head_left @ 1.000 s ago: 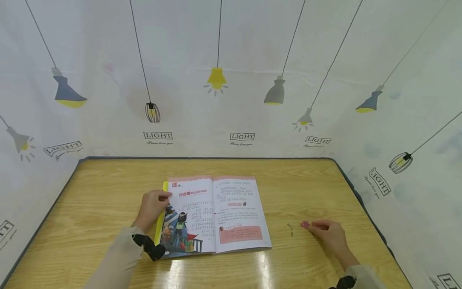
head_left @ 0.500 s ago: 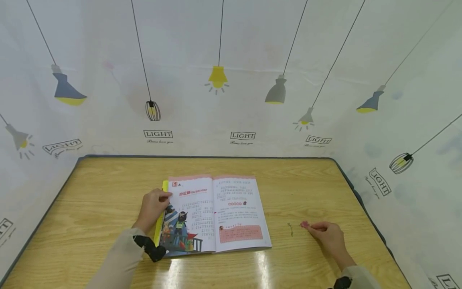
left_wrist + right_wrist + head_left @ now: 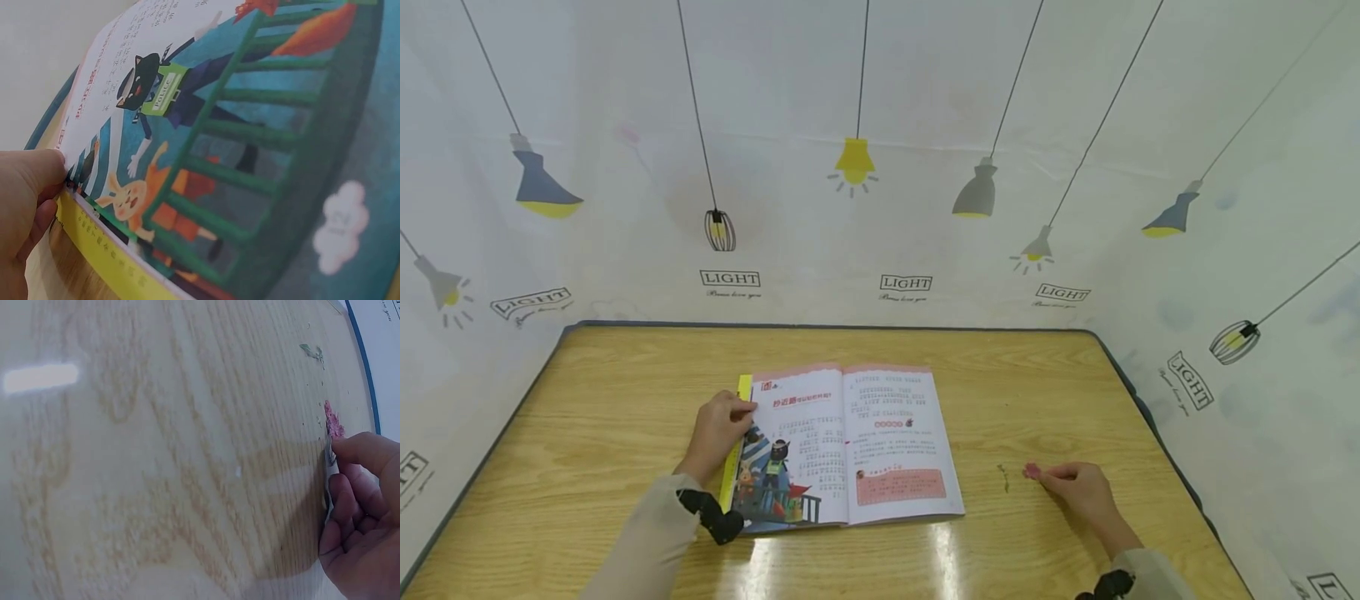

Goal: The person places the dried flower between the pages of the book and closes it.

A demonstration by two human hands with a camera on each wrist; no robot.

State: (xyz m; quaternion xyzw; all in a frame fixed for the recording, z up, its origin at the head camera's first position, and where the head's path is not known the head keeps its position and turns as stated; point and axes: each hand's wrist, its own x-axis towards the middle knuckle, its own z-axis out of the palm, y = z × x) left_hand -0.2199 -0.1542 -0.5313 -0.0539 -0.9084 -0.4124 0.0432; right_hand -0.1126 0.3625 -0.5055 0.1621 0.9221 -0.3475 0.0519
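Observation:
An open picture book (image 3: 898,446) lies on the wooden table, its left page illustrated with a cat in a police vest. My left hand (image 3: 711,433) pinches the outer edge of that page; in the left wrist view the thumb (image 3: 47,165) presses on the paper above a yellow cover flap (image 3: 103,256). To the right of the book, my right hand (image 3: 1084,493) pinches a small pink dried flower (image 3: 334,420) between thumb and fingertips, close over the tabletop. A thin green dried sprig (image 3: 1003,477) lies between the book and the flower.
The wooden table (image 3: 625,367) has a dark edge strip (image 3: 827,326) along its back and sides. White curtain walls (image 3: 790,108) printed with hanging lamps enclose it. Small crumbs lie near the sprig in the right wrist view.
My right hand has shifted very slightly toward the front and left, and the pink flower has turned a little in its fingers. My left hand stays at the page edge.

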